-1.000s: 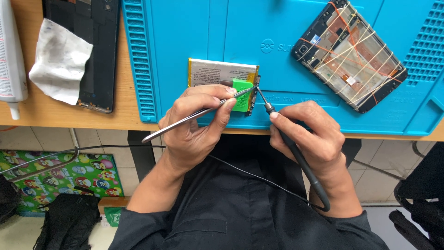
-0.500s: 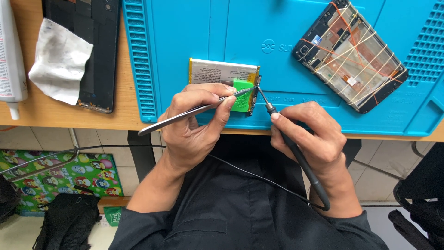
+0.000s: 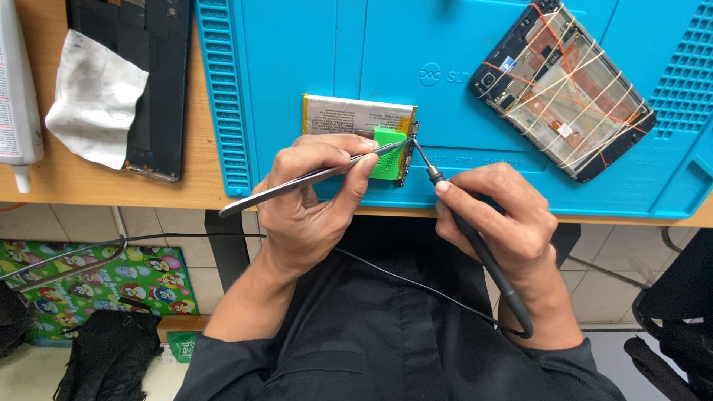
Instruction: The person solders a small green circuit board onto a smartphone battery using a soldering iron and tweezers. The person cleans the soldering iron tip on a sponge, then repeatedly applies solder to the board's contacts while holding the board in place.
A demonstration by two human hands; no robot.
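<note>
Tweezers (image 3: 312, 178) tilted lower, battery (image 3: 356, 119) half hidden

- Our left hand (image 3: 312, 200) covers the battery's (image 3: 349, 115) near edge.
- We cannot make out the contact where the tweezers (image 3: 297, 182) meet the soldering iron (image 3: 475, 245) tip; it is too small.
- The picture's edge cuts the white tube (image 3: 15, 96) and the dark phone (image 3: 152, 82).

White label on the battery (image 3: 356, 117) — green sticker (image 3: 389, 152) at its right end.
</note>
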